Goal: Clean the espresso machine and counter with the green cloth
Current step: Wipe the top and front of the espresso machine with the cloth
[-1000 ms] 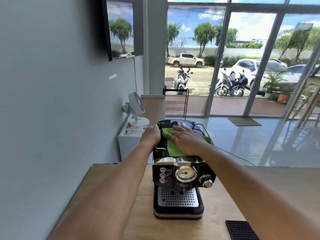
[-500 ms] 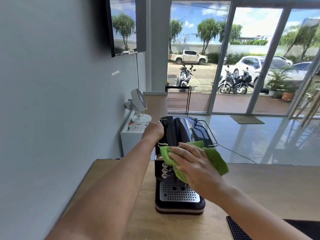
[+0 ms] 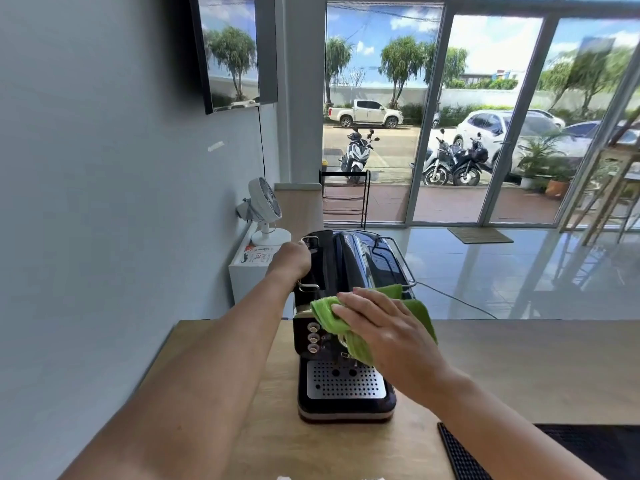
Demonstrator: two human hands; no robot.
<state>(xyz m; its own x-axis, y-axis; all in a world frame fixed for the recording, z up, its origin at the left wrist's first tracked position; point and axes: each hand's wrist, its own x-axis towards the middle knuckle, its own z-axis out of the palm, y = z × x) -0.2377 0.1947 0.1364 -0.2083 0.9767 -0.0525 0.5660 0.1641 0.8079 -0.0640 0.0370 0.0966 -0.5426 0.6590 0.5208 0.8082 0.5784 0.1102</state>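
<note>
Worktop [image 3: 519, 368]: pale wood, carries everything. Espresso machine [image 3: 346, 407] stands upright near its left end, close to the wall. It has a glossy black body, a wire rail [image 3: 398, 258] on top and a drip grate [image 3: 346, 381] low at the front. It looks heavy and stiff, but the casing is slick and would likely skid under a sideways push, so brace high on the body, not on the thin rail or knobs. Black ribbed mat [image 3: 460, 455] lies at the near right, apart from the machine. Green cloth [image 3: 329, 317] is soft, light and bunched over the upper front panel, just right of the three buttons [image 3: 313, 337]. Right hand [image 3: 384, 330] lies flat on it, fingers straight and slightly spread, pressing it to the panel. Left hand [image 3: 292, 259] is curled round the top left edge, steadying the machine.
</note>
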